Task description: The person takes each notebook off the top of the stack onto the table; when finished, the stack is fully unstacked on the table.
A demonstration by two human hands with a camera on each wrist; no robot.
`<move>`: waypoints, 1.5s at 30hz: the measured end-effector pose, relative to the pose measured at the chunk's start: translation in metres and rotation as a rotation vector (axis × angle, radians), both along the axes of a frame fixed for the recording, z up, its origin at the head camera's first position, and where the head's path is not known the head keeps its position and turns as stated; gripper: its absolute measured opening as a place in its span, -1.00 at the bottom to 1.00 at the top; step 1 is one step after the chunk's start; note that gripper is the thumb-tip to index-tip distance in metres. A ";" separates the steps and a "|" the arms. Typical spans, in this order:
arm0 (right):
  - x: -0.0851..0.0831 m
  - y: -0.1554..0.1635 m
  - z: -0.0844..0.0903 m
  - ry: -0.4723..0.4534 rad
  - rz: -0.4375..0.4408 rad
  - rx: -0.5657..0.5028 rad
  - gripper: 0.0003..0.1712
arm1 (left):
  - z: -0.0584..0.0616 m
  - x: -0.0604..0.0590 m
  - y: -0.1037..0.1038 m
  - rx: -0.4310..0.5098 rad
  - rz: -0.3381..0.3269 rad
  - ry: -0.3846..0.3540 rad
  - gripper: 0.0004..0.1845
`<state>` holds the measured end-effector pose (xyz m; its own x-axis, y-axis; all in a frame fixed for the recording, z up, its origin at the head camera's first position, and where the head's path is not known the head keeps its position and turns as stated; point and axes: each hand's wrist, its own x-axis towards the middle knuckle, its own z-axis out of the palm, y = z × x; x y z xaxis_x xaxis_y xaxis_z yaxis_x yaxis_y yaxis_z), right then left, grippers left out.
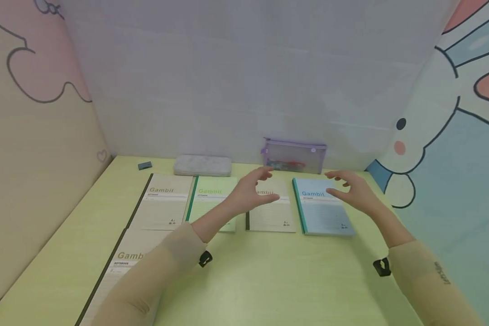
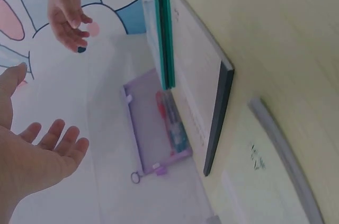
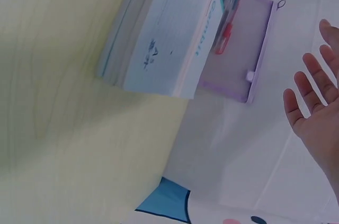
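Note:
My left hand (image 1: pixel 251 192) hovers over the notebooks with fingers apart and relaxed, holding nothing. Below and beside it lie a notebook with a grey cover (image 1: pixel 270 217) and a light green notebook (image 1: pixel 212 185). Over the blue notebook (image 1: pixel 323 215) my right hand (image 1: pixel 356 192) hangs in the air, its fingers loosely bent and nothing between them. In the right wrist view the blue notebook (image 3: pixel 169 38) looks like a thick stack, and the right hand (image 3: pixel 320 91) is apart from it. The left wrist view shows the left hand (image 2: pixel 42 155) clear of everything.
Behind the notebooks, a purple mesh pencil case (image 1: pixel 295 156) with pens leans against the wall. A pale grey case (image 1: pixel 202 165) and a small dark eraser-like block (image 1: pixel 144 165) stand to its left. More notebooks (image 1: pixel 160 203) lie at the left, one partly under the left sleeve.

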<state>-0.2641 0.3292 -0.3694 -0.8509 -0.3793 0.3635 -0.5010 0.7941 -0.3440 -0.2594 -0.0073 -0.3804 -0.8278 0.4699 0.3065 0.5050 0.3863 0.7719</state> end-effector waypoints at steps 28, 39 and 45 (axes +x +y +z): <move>-0.018 0.071 -0.077 -0.509 -0.154 -0.047 0.04 | -0.079 -0.022 0.095 -0.085 -0.071 -0.333 0.17; -0.017 0.070 -0.079 -0.548 -0.199 0.001 0.09 | -0.082 -0.026 0.103 -0.157 -0.150 -0.385 0.14; -0.019 0.068 -0.080 -0.552 -0.214 0.046 0.09 | -0.078 -0.024 0.103 -0.175 -0.169 -0.394 0.11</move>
